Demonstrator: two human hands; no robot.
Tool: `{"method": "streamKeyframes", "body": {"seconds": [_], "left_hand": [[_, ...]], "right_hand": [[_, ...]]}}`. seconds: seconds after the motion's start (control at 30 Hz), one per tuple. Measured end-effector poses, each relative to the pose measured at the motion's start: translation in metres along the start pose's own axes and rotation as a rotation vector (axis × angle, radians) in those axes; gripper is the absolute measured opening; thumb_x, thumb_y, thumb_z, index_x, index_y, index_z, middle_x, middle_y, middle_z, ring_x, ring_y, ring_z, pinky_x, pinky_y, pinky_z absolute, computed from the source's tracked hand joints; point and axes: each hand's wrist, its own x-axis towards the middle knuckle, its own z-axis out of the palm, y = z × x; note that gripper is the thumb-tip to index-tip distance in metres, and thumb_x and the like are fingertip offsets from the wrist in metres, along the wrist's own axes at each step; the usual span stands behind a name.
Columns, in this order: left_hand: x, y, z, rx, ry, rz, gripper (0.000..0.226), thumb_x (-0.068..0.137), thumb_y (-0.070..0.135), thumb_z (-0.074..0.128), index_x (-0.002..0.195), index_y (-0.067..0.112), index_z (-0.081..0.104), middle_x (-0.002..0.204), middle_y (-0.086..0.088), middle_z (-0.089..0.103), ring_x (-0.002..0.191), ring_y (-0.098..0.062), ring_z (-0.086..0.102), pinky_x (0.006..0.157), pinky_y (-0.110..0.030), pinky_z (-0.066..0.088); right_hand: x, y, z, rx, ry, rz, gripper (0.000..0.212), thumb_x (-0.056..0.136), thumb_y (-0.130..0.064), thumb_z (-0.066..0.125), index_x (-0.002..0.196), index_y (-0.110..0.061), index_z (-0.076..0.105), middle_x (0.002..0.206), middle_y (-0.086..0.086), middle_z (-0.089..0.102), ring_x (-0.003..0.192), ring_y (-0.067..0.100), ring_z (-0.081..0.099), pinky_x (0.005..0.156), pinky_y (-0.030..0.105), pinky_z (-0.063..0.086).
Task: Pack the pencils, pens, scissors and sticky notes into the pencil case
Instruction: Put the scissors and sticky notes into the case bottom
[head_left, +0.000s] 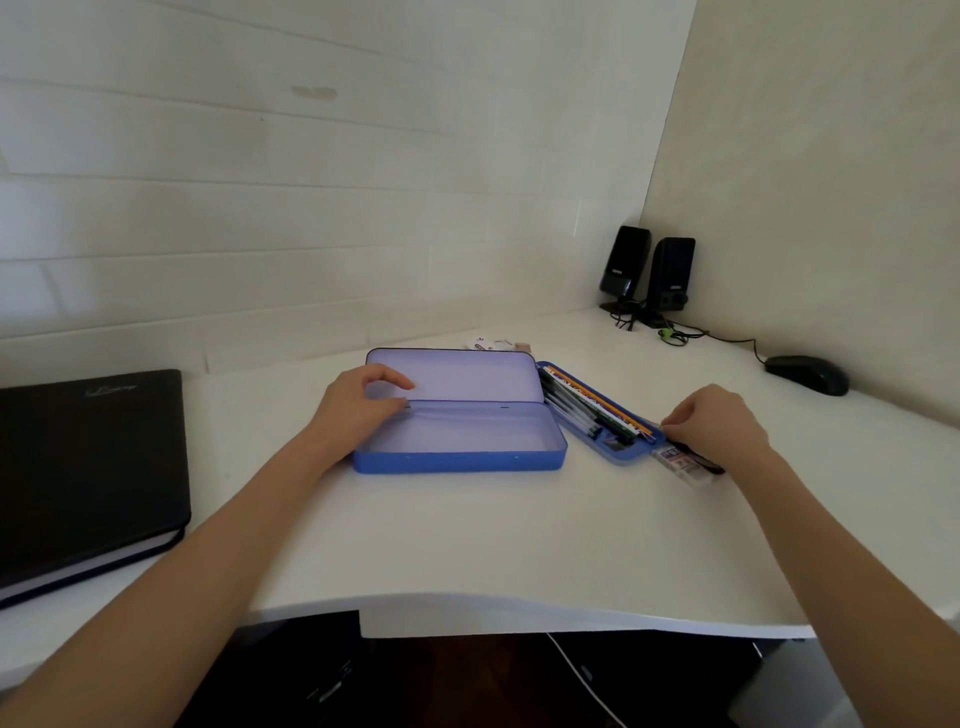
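Observation:
A blue tin pencil case (460, 460) lies open on the white desk, its lid (457, 374) tilted back and its bottom part bare inside. My left hand (358, 402) rests on the case's left end, fingers curled at the hinge. Right of the case a blue inner tray (621, 456) lies at an angle, holding several pencils and pens (592, 410). My right hand (714, 423) pinches the tray's near right corner. Under that hand lie a small clear box (683, 462) and a dark item, partly hidden. Small white items (488, 343) lie behind the lid.
A black notebook (88, 473) lies at the left desk edge. Two black speakers (647, 273) stand in the far right corner with cables, and a black mouse (808, 374) sits to their right. The desk's front edge (519, 618) curves near me.

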Motion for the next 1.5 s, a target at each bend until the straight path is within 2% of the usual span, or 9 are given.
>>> {"method": "streamKeyframes", "body": {"seconds": [0.3,0.57,0.73,0.8,0.9,1.0,1.17,1.33,1.5], "left_hand": [[0.001,0.003,-0.008,-0.234,0.027,-0.065,0.024,0.081,0.003,0.065,0.081,0.027,0.067,0.091,0.013,0.062,0.081,-0.006,0.055,0.072,-0.016,0.042],[0.003,0.001,-0.008,-0.204,0.011,-0.039,0.026,0.078,0.001,0.068,0.079,0.027,0.067,0.091,0.009,0.064,0.080,-0.006,0.056,0.073,-0.016,0.042],[0.003,0.000,-0.012,-0.227,-0.021,-0.030,0.025,0.077,0.001,0.070,0.080,0.025,0.066,0.090,0.008,0.064,0.078,-0.006,0.056,0.072,-0.014,0.042],[0.004,-0.001,-0.013,-0.224,-0.025,-0.030,0.024,0.077,0.002,0.071,0.081,0.025,0.066,0.090,0.009,0.064,0.078,-0.005,0.056,0.071,-0.011,0.043],[0.006,-0.002,-0.013,-0.221,-0.002,-0.029,0.022,0.076,0.002,0.073,0.081,0.023,0.066,0.090,0.009,0.065,0.078,-0.003,0.058,0.065,-0.001,0.044],[0.007,-0.004,-0.013,-0.231,0.005,-0.027,0.023,0.075,0.002,0.073,0.081,0.023,0.067,0.092,0.009,0.066,0.079,-0.002,0.059,0.065,0.000,0.044],[0.010,-0.006,-0.011,-0.222,0.034,-0.039,0.023,0.078,-0.003,0.067,0.085,0.019,0.066,0.096,0.003,0.064,0.083,-0.013,0.059,0.074,-0.017,0.046],[0.016,-0.012,-0.009,-0.138,0.111,-0.049,0.036,0.077,-0.014,0.052,0.084,0.019,0.065,0.096,0.002,0.064,0.077,-0.016,0.058,0.066,-0.016,0.044],[0.018,-0.013,-0.014,-0.081,0.159,-0.053,0.056,0.065,-0.019,0.032,0.087,0.018,0.067,0.099,0.003,0.061,0.062,-0.018,0.048,0.055,-0.025,0.036]], "right_hand": [[-0.015,-0.011,0.012,0.113,0.243,-0.176,0.021,0.091,-0.019,0.051,0.090,-0.010,0.071,0.081,0.008,0.069,0.071,0.027,0.063,0.064,0.036,0.053],[-0.056,-0.089,0.016,0.176,0.024,-0.792,0.017,0.087,-0.015,0.059,0.085,-0.005,0.073,0.073,0.011,0.069,0.072,0.024,0.055,0.072,0.034,0.046],[-0.069,-0.131,0.046,0.094,-0.115,-1.108,0.026,0.082,-0.008,0.057,0.058,-0.011,0.063,0.049,0.008,0.037,0.058,0.013,0.023,0.055,0.023,0.029],[-0.070,-0.137,0.056,0.070,-0.156,-1.110,0.023,0.081,-0.005,0.055,0.060,0.001,0.048,0.055,0.013,0.033,0.062,0.018,0.019,0.055,0.027,0.025],[-0.070,-0.143,0.064,0.119,-0.256,-0.985,0.011,0.081,-0.005,0.064,0.081,-0.001,0.075,0.074,0.015,0.072,0.060,0.018,0.052,0.058,0.022,0.039],[-0.072,-0.149,0.067,0.205,-0.350,-0.922,0.012,0.077,-0.010,0.074,0.088,-0.008,0.078,0.089,0.011,0.075,0.077,0.018,0.065,0.072,0.025,0.050],[-0.074,-0.151,0.069,0.302,-0.417,-0.873,0.012,0.077,-0.005,0.074,0.088,-0.006,0.078,0.086,0.010,0.073,0.073,0.011,0.062,0.077,0.025,0.053],[-0.077,-0.156,0.074,0.341,-0.472,-0.870,0.013,0.077,-0.005,0.074,0.089,-0.006,0.078,0.069,-0.014,0.062,0.061,-0.010,0.058,0.064,0.004,0.043],[-0.074,-0.160,0.067,0.410,-0.500,-0.848,0.010,0.079,-0.009,0.072,0.087,-0.006,0.077,0.078,-0.001,0.070,0.065,-0.002,0.060,0.068,0.008,0.045]]}}
